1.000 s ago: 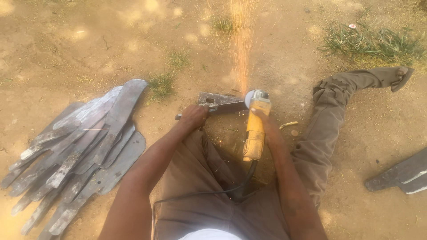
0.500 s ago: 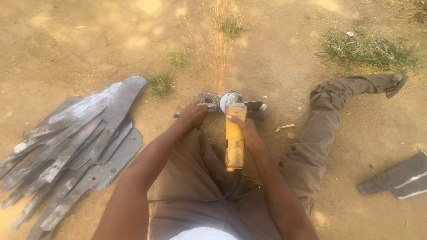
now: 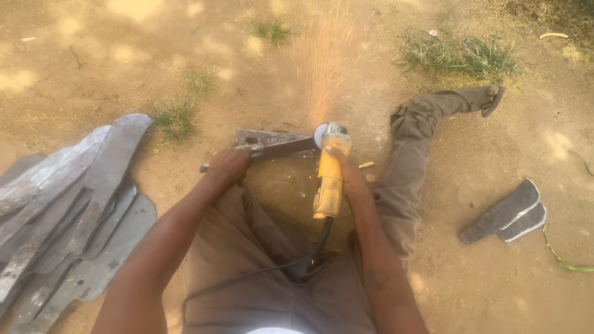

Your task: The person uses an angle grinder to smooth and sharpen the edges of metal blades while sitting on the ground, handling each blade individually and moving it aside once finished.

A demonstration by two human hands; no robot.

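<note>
Sandy, sun-dappled ground with sparse grass tufts (image 3: 176, 117) is lying under a person who is sitting with legs spread, one trouser leg (image 3: 421, 142) stretching toward the far right. At the centre a flat grey metal blade (image 3: 272, 143) is resting on the dirt just beyond the person's knees, its narrow end pointing left. The left hand (image 3: 228, 166) is wrapping closed around that narrow end, fingers curled tight about it, so the blade is running from the fist rightward toward the grinding disc. The right hand (image 3: 343, 168) is clasping the yellow angle grinder (image 3: 329, 179) along its body, fingers pressed around it; the grinder's round head is meeting the blade's right part, and orange sparks (image 3: 328, 68) are spraying away toward the far side. A black cable (image 3: 260, 272) is trailing from the grinder's near end across the lap. The blade is looking dull, dark and rough, with a hole near its wider part. On the left, a heap of similar grey blades (image 3: 68, 210) is lying overlapped on the ground, well apart from the hands. On the right, two more flat pieces (image 3: 504, 213) are lying stacked, one edge showing pale
</note>
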